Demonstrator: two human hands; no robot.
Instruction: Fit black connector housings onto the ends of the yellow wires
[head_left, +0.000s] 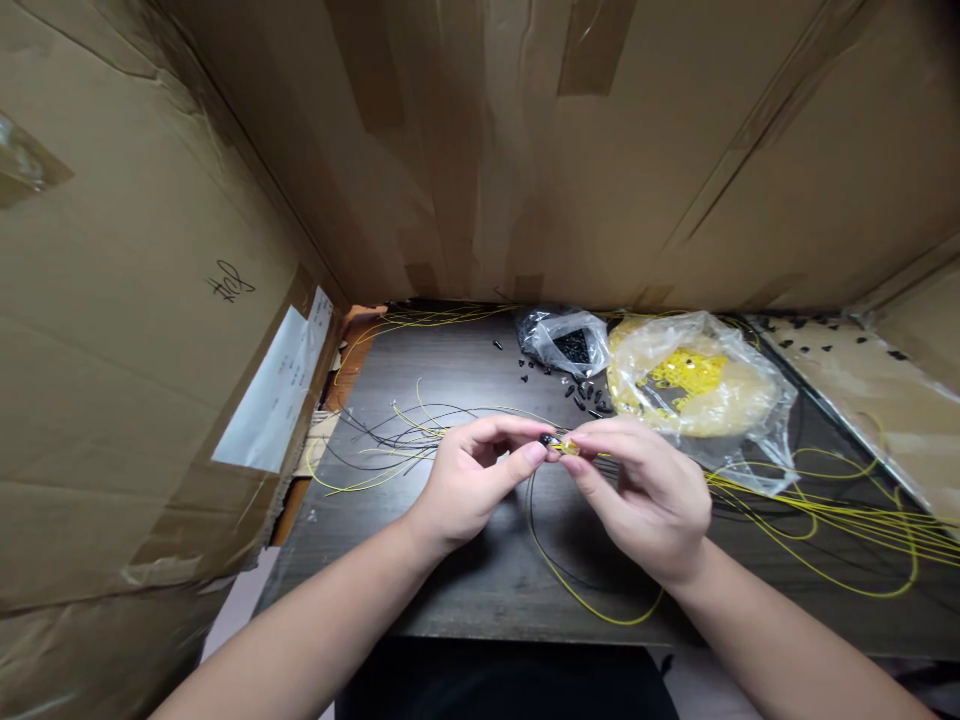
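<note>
My left hand (476, 480) is closed in a pinch, thumb against fingertips, on a small black plastic piece (547, 439). Close against it, my right hand (652, 495) pinches a small translucent yellow piece (571, 448) between thumb and forefinger. Thin yellow and black wires run out around both hands, but the fingers hide how they meet the small pieces. One yellow wire (600, 616) loops down below the hands across the dark tabletop (465, 590).
Beyond my hands lie a clear bag of black pieces (574, 345) and a larger bag of yellow pieces (686, 375). Several loose black pieces (581, 392) lie nearby. Bundled yellow wires (832, 510) spread right. Cardboard walls (480, 180) enclose the back and sides.
</note>
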